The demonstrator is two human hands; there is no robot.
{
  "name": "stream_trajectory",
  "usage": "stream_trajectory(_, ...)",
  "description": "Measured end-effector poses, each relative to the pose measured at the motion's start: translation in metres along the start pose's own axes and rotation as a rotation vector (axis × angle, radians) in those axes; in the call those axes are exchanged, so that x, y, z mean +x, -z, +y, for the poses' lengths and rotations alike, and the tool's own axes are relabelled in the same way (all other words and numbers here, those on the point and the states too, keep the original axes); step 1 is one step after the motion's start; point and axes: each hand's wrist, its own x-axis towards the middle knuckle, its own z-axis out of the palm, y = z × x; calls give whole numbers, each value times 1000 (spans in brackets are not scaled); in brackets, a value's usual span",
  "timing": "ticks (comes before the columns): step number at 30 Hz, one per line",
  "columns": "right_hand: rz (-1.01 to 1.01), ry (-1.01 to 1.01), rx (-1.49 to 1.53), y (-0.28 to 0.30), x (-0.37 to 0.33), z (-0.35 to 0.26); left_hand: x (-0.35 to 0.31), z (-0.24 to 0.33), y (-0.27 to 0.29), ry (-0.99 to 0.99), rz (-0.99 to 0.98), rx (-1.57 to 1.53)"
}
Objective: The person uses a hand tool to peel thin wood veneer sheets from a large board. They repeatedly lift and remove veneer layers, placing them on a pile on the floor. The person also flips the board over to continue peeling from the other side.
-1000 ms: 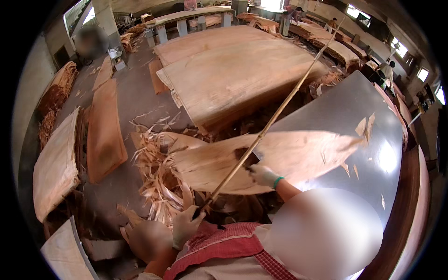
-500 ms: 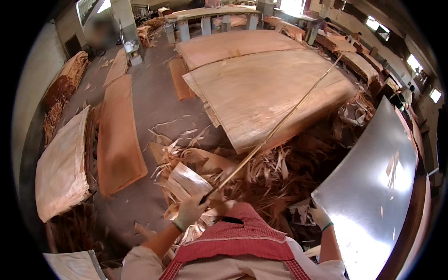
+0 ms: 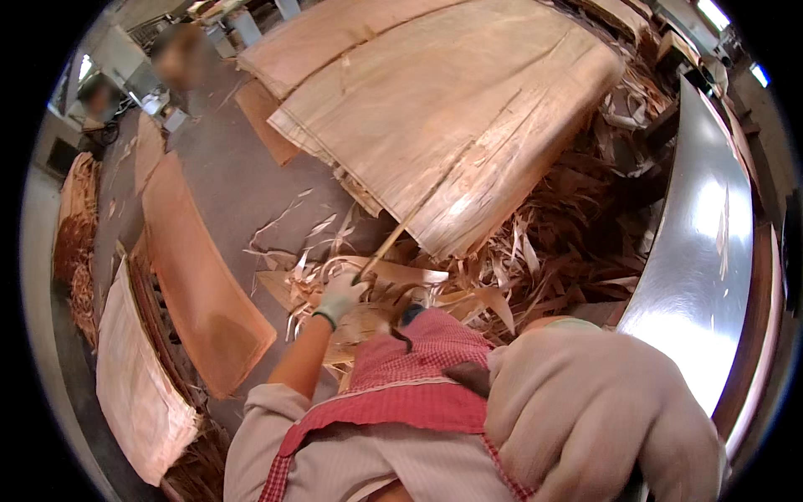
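My left hand (image 3: 341, 299), in a pale glove, is closed round the near end of a long thin wooden stick (image 3: 391, 241). The stick reaches up and right over the near corner of a stack of large wood veneer sheets (image 3: 452, 109). Very close to the camera, my right hand (image 3: 598, 410), also gloved, is raised with its fingers curled. A dark, flat, pointed piece (image 3: 468, 378) shows beside its inner edge, but whatever lies inside the fingers is hidden. Torn veneer strips (image 3: 535, 243) pile up below the stack and around my left hand.
A shiny metal sheet (image 3: 694, 251) slopes along my right side. To the left are a narrow reddish veneer stack (image 3: 196, 268) and a paler one (image 3: 142, 376). Grey floor (image 3: 217, 167) runs between them and the big stack. Blurred people (image 3: 180, 58) are at the far left.
My right hand has come up from the metal sheet's edge to close before the camera. My left hand, still on the stick, has moved slightly forward. The view has tilted down and turned.
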Motion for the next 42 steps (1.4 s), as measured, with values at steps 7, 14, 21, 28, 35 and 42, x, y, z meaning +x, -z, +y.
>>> stream_trajectory(7,124,8,-166,62,63,76,49,-1,71,-13,224,61)
stream_trajectory(14,848,-274,-757,142,41,136,223,-16,90,-251,113,-115)
stream_trajectory(21,1924,-1012,-433,230,-235,333,386,-34,36,252,-592,-486)
stream_trajectory(28,1694,-1829,-1123,258,-395,482,431,-112,-20,465,-720,-408)
stream_trajectory(35,1942,-1670,-1230,275,-409,529,437,-140,-52,509,-681,-427)
stream_trajectory(42,1473,-1853,-1462,272,-347,470,411,-129,-54,516,-688,-382)
